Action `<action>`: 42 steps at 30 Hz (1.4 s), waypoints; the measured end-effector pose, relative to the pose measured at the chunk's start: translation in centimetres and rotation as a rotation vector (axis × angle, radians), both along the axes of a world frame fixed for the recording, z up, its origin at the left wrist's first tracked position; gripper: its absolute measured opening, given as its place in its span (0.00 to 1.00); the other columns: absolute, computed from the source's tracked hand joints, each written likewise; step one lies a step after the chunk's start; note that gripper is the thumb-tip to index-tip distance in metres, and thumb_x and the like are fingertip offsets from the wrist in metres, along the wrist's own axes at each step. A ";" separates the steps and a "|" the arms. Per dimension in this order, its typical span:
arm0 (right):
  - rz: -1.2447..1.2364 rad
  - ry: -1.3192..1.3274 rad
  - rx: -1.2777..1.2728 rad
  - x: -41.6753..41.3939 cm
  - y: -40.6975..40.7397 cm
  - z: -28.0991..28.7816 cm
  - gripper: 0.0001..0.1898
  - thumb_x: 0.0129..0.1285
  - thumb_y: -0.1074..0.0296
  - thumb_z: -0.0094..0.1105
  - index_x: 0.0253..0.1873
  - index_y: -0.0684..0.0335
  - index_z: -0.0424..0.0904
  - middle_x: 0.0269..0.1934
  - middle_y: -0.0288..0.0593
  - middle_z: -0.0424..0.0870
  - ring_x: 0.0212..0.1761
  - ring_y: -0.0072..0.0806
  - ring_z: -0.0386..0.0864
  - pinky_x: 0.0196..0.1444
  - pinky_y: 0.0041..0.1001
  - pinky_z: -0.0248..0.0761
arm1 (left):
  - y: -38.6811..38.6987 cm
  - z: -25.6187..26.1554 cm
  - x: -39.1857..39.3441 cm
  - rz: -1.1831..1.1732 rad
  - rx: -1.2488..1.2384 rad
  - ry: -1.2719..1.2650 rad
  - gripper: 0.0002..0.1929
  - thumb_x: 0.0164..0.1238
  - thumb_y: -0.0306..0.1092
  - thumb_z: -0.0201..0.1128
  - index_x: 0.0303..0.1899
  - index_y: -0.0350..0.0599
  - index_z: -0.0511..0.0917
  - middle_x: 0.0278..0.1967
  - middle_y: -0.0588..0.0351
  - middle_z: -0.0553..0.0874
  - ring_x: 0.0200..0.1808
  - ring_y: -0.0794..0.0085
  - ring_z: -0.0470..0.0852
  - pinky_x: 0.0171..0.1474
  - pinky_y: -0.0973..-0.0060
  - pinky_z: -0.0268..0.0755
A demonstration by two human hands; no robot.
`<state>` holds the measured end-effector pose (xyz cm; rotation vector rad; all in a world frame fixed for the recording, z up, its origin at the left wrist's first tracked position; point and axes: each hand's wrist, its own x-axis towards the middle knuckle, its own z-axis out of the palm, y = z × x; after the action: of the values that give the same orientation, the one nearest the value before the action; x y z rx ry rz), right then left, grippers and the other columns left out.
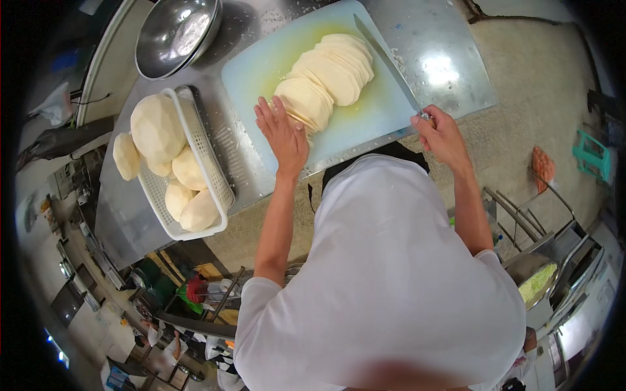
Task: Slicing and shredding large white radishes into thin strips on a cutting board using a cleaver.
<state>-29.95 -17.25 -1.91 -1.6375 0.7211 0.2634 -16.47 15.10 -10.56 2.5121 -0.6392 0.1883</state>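
Note:
My right hand (441,137) grips the handle of a long kitchen knife (389,63). The blade lies along the right side of a pale blue cutting board (254,63), apart from the food. Across the board's middle runs an overlapping row of thin slices of a pale peeled root vegetable, a farther stack (337,66) and a nearer stack (308,102). With fingers extended, my left hand (286,139) touches the near left end of the slices. Left of the board, a white perforated plastic basket (215,166) holds several peeled root vegetables (159,127), one far larger than the others.
Nested steel bowls (176,36) stand at the table's far left. Small pale scraps dot the steel table (440,44). On the floor to the right are an orange net bag (543,168) and a turquoise plastic stool (592,154). Other people (171,349) are at lower left.

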 end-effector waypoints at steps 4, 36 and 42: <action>0.008 0.009 -0.044 0.1 -0.2 0.2 0.20 0.73 0.57 0.66 0.53 0.73 0.79 0.21 0.35 0.76 0.20 0.18 0.71 0.23 0.25 0.65 | -1.8 0.3 1.7 0.045 0.102 0.114 0.47 0.77 0.61 0.59 0.83 0.36 0.53 0.84 0.31 0.48 0.84 0.29 0.43 0.79 0.30 0.36; -0.058 -0.034 0.146 -2.8 -2.6 -0.3 0.22 0.76 0.56 0.64 0.60 0.72 0.78 0.21 0.36 0.76 0.18 0.19 0.72 0.22 0.24 0.66 | -14.9 5.1 8.0 -0.468 0.599 -0.017 0.62 0.49 0.74 0.76 0.84 0.58 0.57 0.84 0.44 0.54 0.82 0.33 0.53 0.71 0.21 0.57; -0.022 0.000 0.189 -2.7 -3.1 -1.1 0.22 0.76 0.55 0.64 0.59 0.71 0.78 0.21 0.37 0.76 0.18 0.20 0.72 0.21 0.25 0.66 | -17.8 5.7 8.5 -0.354 0.560 0.049 0.57 0.52 0.71 0.76 0.82 0.58 0.61 0.83 0.45 0.58 0.82 0.35 0.54 0.70 0.23 0.59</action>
<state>-32.63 -20.34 -2.99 -1.4499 0.6927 0.3068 -7.95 -2.73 -4.84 2.8457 -1.2402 -0.2117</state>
